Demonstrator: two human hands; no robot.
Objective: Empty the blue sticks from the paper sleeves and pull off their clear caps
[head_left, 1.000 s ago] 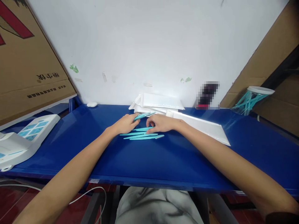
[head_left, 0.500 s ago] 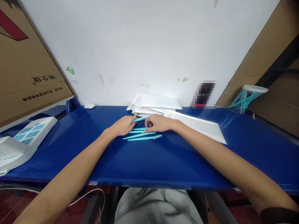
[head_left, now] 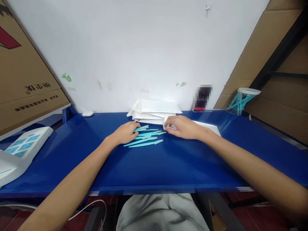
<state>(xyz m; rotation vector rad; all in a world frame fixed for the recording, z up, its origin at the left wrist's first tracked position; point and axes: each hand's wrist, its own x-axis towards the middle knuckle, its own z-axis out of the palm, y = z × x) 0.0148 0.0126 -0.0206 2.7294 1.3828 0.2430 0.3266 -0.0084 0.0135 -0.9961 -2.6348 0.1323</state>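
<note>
Several turquoise eyebrow razors point(head_left: 146, 144) lie loosely side by side on the blue table point(head_left: 154, 168), in front of my hands. My left hand point(head_left: 125, 132) is closed at their left end, its fingers around a razor point(head_left: 142, 128) that points right; whether it holds more than one I cannot tell. To the right, my right hand point(head_left: 183, 127) has its fingertips pinched on the near-left end of a white padded envelope point(head_left: 215, 129). My hand and forearm cover much of that envelope.
A stack of white padded envelopes point(head_left: 158, 106) rests against the wall. A clear jar of turquoise razors point(head_left: 240, 102) stands at the right. At left are a white device with blue panels point(head_left: 25, 142), a small white case point(head_left: 88, 113) and a cardboard box point(head_left: 31, 64).
My right hand has left the razors and moved right to the envelope's end. My left hand stays by the razors, which now lie more spread out. The view has shifted slightly.
</note>
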